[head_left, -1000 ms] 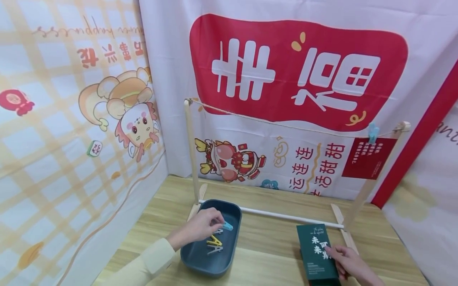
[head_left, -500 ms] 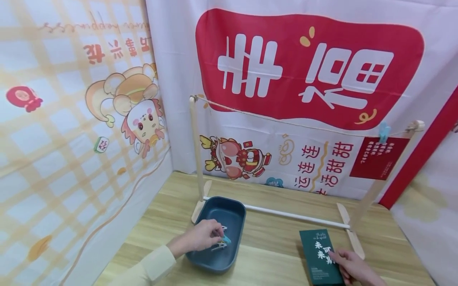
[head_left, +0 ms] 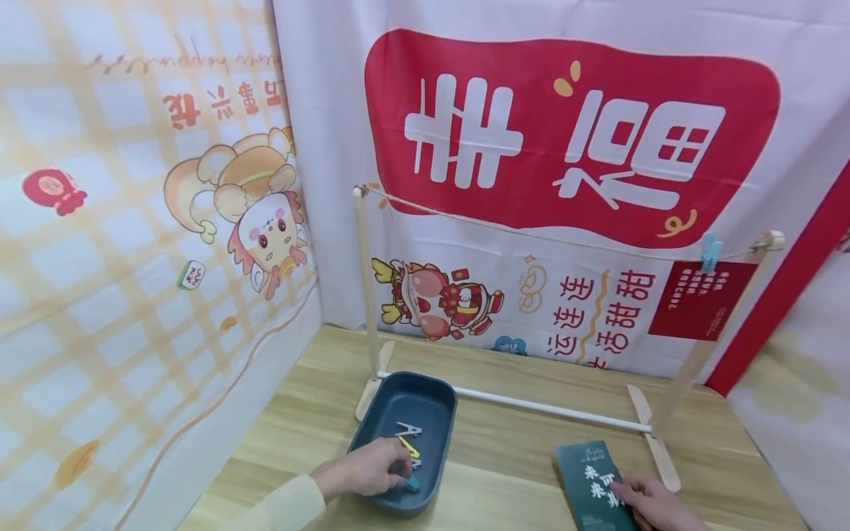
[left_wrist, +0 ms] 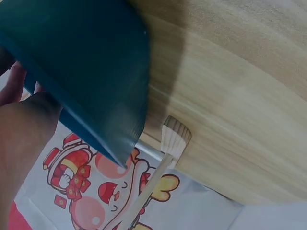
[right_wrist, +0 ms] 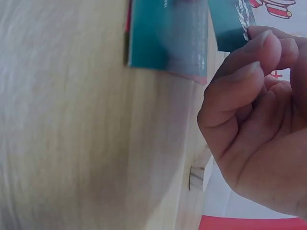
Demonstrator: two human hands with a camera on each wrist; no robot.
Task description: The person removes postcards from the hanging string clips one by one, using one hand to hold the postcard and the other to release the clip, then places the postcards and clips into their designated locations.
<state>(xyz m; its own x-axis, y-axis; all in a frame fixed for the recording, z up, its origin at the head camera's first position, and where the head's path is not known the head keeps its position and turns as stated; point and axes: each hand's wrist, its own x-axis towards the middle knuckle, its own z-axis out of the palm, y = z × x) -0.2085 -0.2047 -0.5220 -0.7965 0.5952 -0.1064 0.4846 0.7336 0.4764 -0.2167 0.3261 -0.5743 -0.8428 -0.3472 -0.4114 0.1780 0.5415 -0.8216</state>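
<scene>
My left hand (head_left: pixel 375 466) reaches into a dark blue tray (head_left: pixel 454 413). Its fingers pinch a blue clothespin (head_left: pixel 412 484) low over the tray's front part. A grey clothespin (head_left: pixel 409 429) and a yellow clothespin (head_left: pixel 409 447) lie in there too, with another grey one partly behind my fingers. In the left wrist view the tray's side hides the fingertips. My right hand (head_left: pixel 654 503) pinches a dark green card (head_left: pixel 594 479) with white characters by its right edge. Below it, in the right wrist view, another green card (right_wrist: pixel 168 43) lies on the table.
Behind both hands stands a wooden frame with a cord (head_left: pixel 531 234) strung between two posts. From the cord's right end hangs a red card (head_left: pixel 697 306), held by a light blue clothespin (head_left: pixel 710 252). A white rod (head_left: pixel 551 408) joins the frame's feet. Printed cloths cover the walls.
My left hand has gone down and toward the front of the tray with the blue clothespin. The green card in my right hand has tilted and shifted slightly; the hand has moved little.
</scene>
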